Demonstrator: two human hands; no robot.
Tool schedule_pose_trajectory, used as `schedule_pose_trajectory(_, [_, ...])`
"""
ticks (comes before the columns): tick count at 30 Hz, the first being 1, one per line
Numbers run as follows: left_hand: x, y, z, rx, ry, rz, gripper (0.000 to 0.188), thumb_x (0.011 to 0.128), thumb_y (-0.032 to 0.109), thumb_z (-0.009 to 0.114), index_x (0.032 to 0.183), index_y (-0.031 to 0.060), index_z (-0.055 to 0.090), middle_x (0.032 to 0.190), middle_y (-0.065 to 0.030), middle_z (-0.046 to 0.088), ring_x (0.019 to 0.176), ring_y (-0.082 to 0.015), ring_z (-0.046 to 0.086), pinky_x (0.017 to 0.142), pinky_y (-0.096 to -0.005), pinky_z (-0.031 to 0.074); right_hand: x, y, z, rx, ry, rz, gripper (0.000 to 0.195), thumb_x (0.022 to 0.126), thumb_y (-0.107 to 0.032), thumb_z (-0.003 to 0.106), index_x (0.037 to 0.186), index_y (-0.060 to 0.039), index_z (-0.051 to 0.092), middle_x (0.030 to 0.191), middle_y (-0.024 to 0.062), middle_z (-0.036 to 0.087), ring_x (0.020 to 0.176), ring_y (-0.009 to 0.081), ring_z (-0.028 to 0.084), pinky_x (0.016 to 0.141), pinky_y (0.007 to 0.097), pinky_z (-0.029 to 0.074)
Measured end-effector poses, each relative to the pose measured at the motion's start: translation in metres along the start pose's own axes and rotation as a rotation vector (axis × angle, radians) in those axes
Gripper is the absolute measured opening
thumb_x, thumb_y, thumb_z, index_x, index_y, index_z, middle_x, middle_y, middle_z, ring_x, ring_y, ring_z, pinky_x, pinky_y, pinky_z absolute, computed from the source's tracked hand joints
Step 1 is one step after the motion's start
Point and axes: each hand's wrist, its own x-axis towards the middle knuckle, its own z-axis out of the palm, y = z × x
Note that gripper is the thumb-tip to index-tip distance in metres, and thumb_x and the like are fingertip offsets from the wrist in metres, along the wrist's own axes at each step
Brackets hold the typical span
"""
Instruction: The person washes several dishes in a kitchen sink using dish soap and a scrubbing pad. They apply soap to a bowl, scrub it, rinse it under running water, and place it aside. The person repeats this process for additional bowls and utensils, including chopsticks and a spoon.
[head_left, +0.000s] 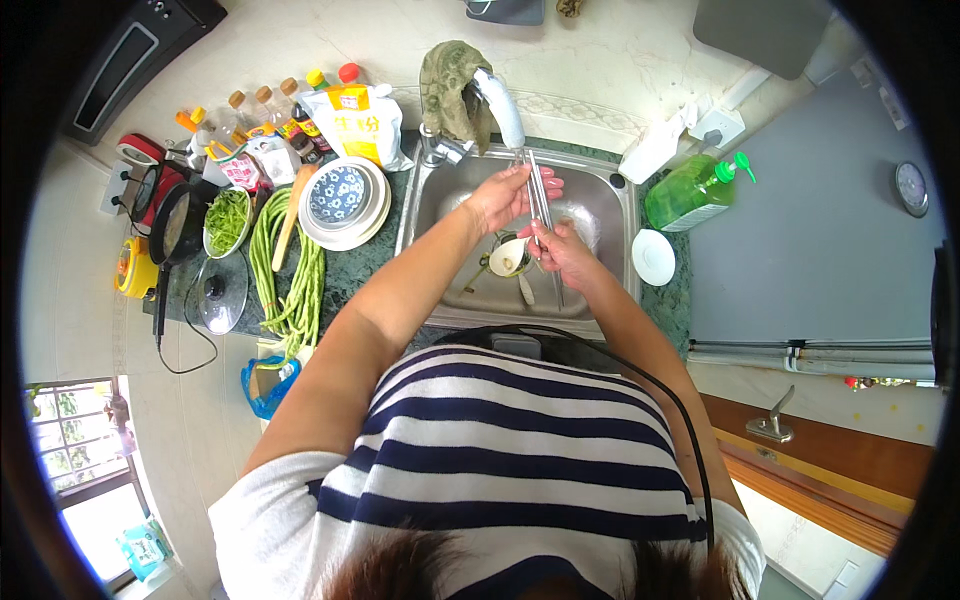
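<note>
Over the stainless steel sink (600, 191), several metal chopsticks (538, 191) are held between both hands, just below the faucet's mouth (512, 135). My left hand (504, 199) has its thumb on their upper part, with its fingers spread behind them. Lower down, my right hand (561, 251) grips the same chopsticks, whose ends stick out below it. A small white bowl (506, 259) with something in it lies in the sink under my hands, beside a pale-handled utensil (526, 289). Greenish scraps lie around the bowl, partly hidden.
Left of the sink are stacked plates and bowls (341, 199), long beans (307, 270), a wooden utensil (292, 217), a frying pan (176, 214), a glass lid (223, 296) and several bottles. At the right stand a green pump bottle (690, 195) and a white dish (653, 257). A cloth (450, 82) drapes the faucet.
</note>
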Motion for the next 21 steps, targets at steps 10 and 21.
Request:
schedule_pose_trajectory(10, [-0.027,-0.004,-0.001,0.218,0.127,-0.002,0.020,0.090,0.013,0.052,0.105,0.0010,0.056,0.097,-0.0118,0.064,0.076,-0.0147,0.062,0.060,-0.0245,0.052,0.015,-0.004,0.013,0.248,-0.198,0.017,0.037,0.094,-0.037,0.042,0.108,-0.0051,0.054,0.092,0.0067,0.061,0.070,0.0089,0.049,0.051,0.0194,0.035])
schedule_pose_trajectory(21, [-0.011,-0.011,0.000,0.286,0.305,0.091,0.015,0.091,0.017,0.051,0.095,0.0042,0.058,0.088,-0.0086,0.066,0.075,-0.0132,0.063,0.068,-0.0244,0.051,0.000,0.016,-0.008,0.132,0.111,-0.115,0.026,0.093,-0.026,0.048,0.104,-0.0046,0.057,0.081,0.0016,0.058,0.058,0.0057,0.046,0.047,0.0197,0.035])
